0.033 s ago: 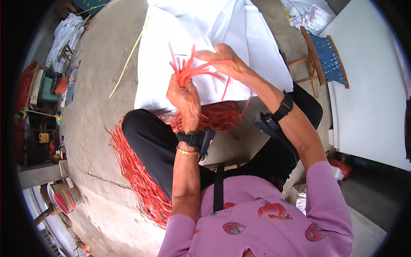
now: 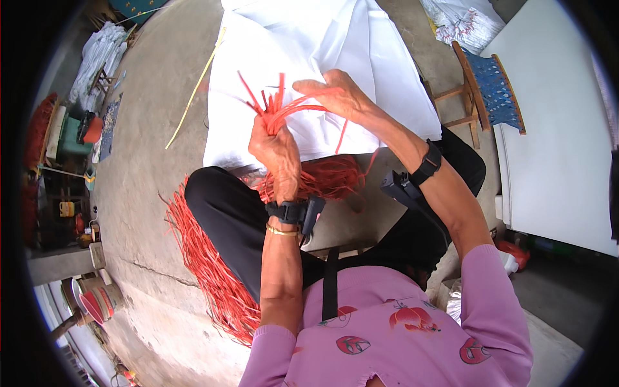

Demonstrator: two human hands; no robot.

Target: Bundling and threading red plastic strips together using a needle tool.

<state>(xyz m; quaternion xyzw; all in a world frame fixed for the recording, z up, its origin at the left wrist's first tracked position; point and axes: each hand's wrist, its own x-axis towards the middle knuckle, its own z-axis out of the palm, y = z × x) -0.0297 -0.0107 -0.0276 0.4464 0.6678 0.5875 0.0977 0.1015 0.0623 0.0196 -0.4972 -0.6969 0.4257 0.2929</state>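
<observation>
In the head view, clutching a bunch of red strips (image 2: 276, 119) in the left hand (image 2: 276, 149), with the fingers curling narrow around the lower part of the bunch. Letting several ends poke up above this fist in a loose spread, nearly straight at the middle and leaning at the left side. Leading the longer strips out of the same fist in a low arch to the right hand (image 2: 340, 95), and bringing them up against it. Pointing the right fingers leftward, above the arch and near the upright ends. Cannot tell from this angle whether pinching the longer strips there or only touching them. Dangling one strip just below the right hand, in front of a white sheet (image 2: 387, 97) spreading in folds.

Sitting with knees wide apart in black trousers (image 2: 219, 203) and a pink top (image 2: 380, 284). Wearing a black strap on the left wrist (image 2: 287, 211) and another on the right forearm (image 2: 427, 166). Facing a heap of red strands (image 2: 330, 178) under the sheet's near edge, between the legs. Having a long red bundle (image 2: 213, 271) on the floor beside the left leg, and a yellow strip (image 2: 196, 93) lying left of the sheet.
</observation>
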